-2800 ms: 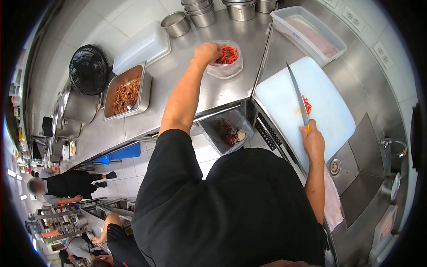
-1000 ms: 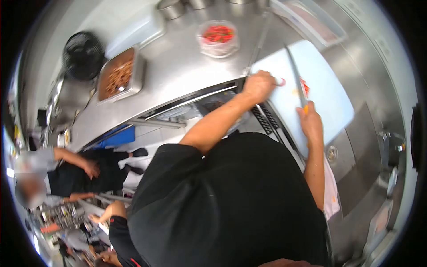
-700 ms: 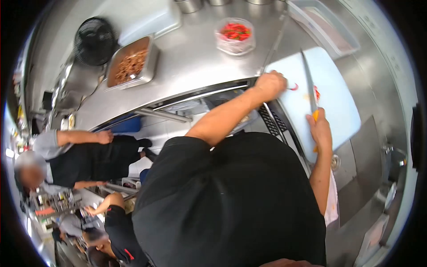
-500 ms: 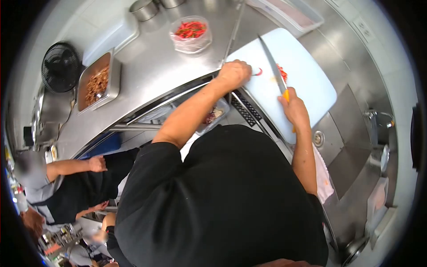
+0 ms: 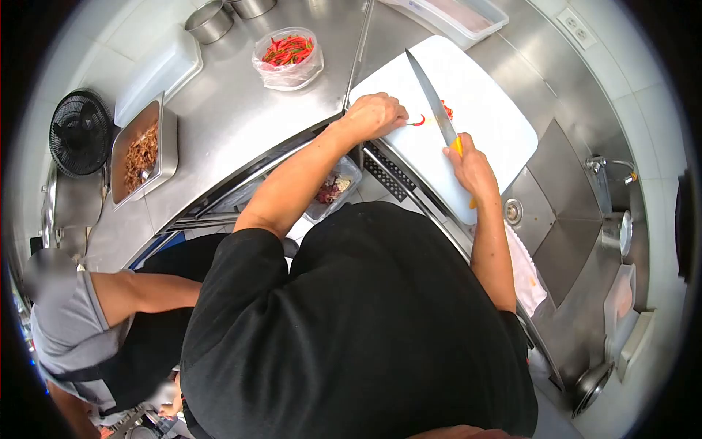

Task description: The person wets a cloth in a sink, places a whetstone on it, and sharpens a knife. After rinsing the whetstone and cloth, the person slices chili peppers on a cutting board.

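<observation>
On the white cutting board (image 5: pixel 497 117), my right hand (image 5: pixel 474 170) is wrapped round the yellow handle of a knife (image 5: pixel 431 91). Its long blade points away from me and lies over the board. My left hand (image 5: pixel 376 117) rests at the board's left edge with curled fingers. A slim red chili (image 5: pixel 417 121) sticks out from its fingertips, the stem end towards them; the grip itself is partly hidden. Chopped red chili (image 5: pixel 447 110) lies just right of the blade.
A bag-lined tub of red chilies (image 5: pixel 288 55) stands on the steel counter (image 5: pixel 241 95). Further left are a metal pan of brown food (image 5: pixel 142 150) and a black fan (image 5: pixel 79 132). The sink (image 5: pixel 578 227) is at right. A co-worker (image 5: pixel 124 314) stands close at left.
The whole view has shifted slightly. My left hand and the chili have moved a little towards me across the board. The co-worker at left has come nearer, forearm now behind my body.
</observation>
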{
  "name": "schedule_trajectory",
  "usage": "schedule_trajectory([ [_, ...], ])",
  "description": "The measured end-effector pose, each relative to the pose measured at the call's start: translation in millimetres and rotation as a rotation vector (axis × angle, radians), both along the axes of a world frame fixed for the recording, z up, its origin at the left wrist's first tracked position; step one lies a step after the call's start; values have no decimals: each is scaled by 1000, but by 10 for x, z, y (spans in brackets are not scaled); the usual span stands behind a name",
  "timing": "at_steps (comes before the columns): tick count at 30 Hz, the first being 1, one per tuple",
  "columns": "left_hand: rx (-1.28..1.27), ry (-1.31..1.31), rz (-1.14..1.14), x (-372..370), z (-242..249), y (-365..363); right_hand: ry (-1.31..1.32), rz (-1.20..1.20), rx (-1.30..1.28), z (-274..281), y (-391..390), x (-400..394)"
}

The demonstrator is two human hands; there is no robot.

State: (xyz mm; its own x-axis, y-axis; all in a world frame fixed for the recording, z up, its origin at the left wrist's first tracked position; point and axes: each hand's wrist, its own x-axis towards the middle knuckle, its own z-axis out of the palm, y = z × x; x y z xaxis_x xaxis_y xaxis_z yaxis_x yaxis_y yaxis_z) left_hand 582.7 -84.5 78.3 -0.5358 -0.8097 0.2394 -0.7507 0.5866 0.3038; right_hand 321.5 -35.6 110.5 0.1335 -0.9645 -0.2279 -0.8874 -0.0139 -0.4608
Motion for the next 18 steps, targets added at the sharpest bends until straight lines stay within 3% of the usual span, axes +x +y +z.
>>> schedule_trajectory([
  [8, -119, -157, 12, -176, -31, 13, 11, -6, 14, -2, 30, 25],
  [14, -234, -246, -239, -118, 24, -148, 9, 5, -30, -50, 27, -7],
  [17, -137, -287, -214, -162, 124, -162, 0, 26, -36, -7, 6, -13],
  [18, 48, -152, -161, -184, 198, -166, -1, 37, -26, 35, 4, 0],
])
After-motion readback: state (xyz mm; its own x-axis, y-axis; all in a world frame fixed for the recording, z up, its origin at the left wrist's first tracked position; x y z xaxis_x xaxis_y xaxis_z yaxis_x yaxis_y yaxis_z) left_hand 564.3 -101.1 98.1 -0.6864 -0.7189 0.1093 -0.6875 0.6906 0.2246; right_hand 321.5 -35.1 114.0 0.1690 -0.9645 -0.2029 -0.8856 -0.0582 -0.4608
